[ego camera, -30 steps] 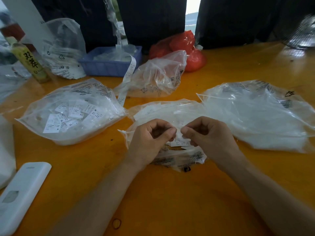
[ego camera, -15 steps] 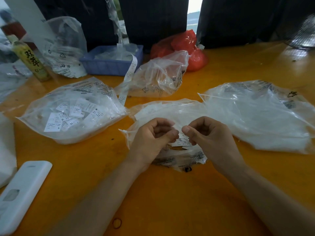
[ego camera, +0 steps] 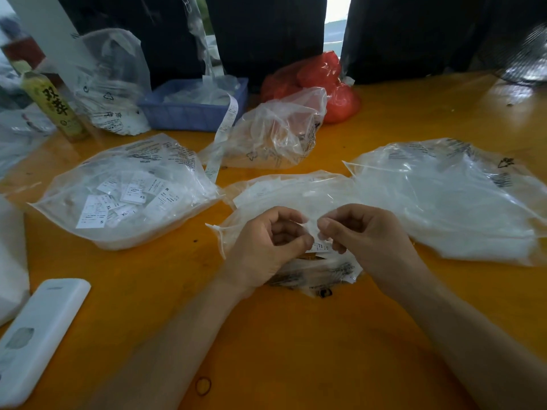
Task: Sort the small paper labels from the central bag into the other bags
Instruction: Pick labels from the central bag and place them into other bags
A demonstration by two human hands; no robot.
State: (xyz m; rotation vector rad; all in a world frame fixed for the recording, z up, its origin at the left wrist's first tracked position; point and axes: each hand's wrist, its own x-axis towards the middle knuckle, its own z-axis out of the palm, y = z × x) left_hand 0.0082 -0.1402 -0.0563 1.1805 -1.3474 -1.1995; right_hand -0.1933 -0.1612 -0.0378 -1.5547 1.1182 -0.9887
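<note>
1. on the left of the orange table [ego camera: 296, 335], a clear bag [ego camera: 124, 190] is lying with sorted size labels showing through it.
2. at the centre, the left hand [ego camera: 266, 247] is curling its grip, thumb against fingers, over the central bag [ego camera: 290, 199]; whether it is pinching paper, i cannot tell.
3. between the hands, a small paper label [ego camera: 321, 247] is being pinched by the right hand [ego camera: 367, 238].
4. the label is looking feather-light, limp and easily creased, so an edge pinch is suiting it best.
5. farther right, another bag [ego camera: 461, 196] is waiting.

Garment packing workshop: orange bench [ego camera: 296, 350] strewn with plastic bags of size labels [ego camera: 124, 193], blue tray [ego camera: 189, 110] far left.
</note>
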